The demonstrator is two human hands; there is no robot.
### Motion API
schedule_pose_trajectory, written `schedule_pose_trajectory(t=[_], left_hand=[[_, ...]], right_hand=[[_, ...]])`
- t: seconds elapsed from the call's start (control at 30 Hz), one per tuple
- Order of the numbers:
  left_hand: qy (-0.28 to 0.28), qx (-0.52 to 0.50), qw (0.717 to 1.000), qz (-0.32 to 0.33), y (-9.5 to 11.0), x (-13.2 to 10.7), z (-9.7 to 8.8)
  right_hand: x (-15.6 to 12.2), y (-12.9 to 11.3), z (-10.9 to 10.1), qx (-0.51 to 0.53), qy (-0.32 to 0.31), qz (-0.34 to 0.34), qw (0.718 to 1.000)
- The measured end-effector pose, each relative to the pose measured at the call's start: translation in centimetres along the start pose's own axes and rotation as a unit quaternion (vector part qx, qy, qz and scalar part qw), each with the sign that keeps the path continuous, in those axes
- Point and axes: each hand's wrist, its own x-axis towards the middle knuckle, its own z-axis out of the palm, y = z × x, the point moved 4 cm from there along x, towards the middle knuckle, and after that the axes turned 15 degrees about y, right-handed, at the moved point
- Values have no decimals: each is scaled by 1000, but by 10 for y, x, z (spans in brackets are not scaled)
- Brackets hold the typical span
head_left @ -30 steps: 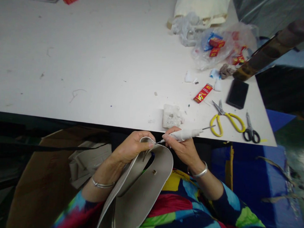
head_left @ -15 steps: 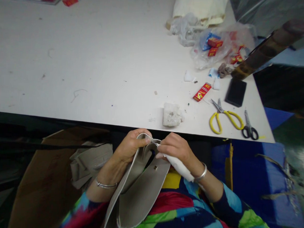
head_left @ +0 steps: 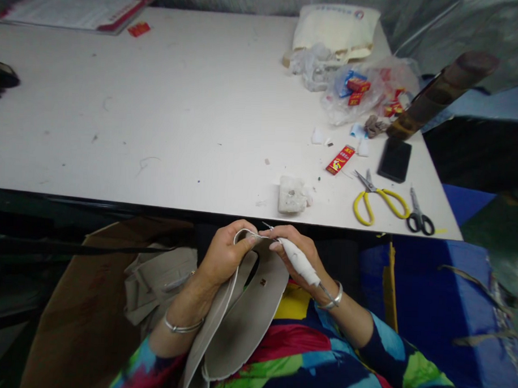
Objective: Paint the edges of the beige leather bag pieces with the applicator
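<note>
My left hand point(head_left: 228, 250) pinches the top edge of a grey-beige leather bag point(head_left: 241, 329), thumb on the near side. The bag hangs over my lap, its panels spread apart and a small metal fitting on one of them. My right hand point(head_left: 302, 249) is closed round an awl point(head_left: 298, 261) with a white wrapped handle. Its thin metal tip sticks out past my fingers, close to the bag's upper edge beside my left fingertips. Whether the tip touches the bag, I cannot tell.
The white table point(head_left: 181, 112) lies just ahead. On it are a whitish block point(head_left: 293, 195), yellow-handled scissors point(head_left: 380, 198), black-handled snips point(head_left: 419, 216), a red packet point(head_left: 340, 160), a black phone point(head_left: 395, 159) and a brown cylinder point(head_left: 443, 96). More beige pieces point(head_left: 160, 281) lie at left by cardboard point(head_left: 80, 306).
My right hand has turned, so the awl's tip now shows beyond the edge and its handle lies more in view. The left hand keeps its grip. The head view has shifted slightly.
</note>
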Motion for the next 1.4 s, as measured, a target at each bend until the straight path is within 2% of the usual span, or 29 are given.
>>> schedule_pose_trajectory(t=[0.13,0.2,0.3,0.43,0.53,0.67,0.77,0.83,0.97,1.07,1.23,1.4], left_hand=[[41,-8,999,10,3,-1,-15],[90,-31,995,10,9,2,-33],[191,-74,979,16,23,5,-71],[358,-107,924,82,47,-5,-124],[463,-91,870,139,51,-23,-145],[550,-64,819,152,27,-42,-144],[582,-52,798,148,5,-46,-137],[592,-42,790,152,-1,-46,-134],[594,-5,790,154,0,-45,-131],[588,5,794,156,2,-46,-128],[585,23,797,149,-3,-46,-122],[581,20,802,136,-10,-45,-122]], right_hand=[[-3,-2,-2,25,41,29,998],[-6,-4,-7,44,82,35,995],[-8,-12,-14,38,130,27,990],[-4,-25,-16,35,156,6,987],[-2,-32,-13,58,139,-12,989],[-7,-32,0,39,28,-32,998],[-13,-27,10,-14,-43,-72,996],[-16,-25,15,-59,-71,-107,990],[-15,-25,27,-157,-122,-159,967],[-13,-25,36,-218,-157,-145,952],[-13,-26,48,-262,-156,-120,945],[-16,-24,53,-260,-156,-113,946]])
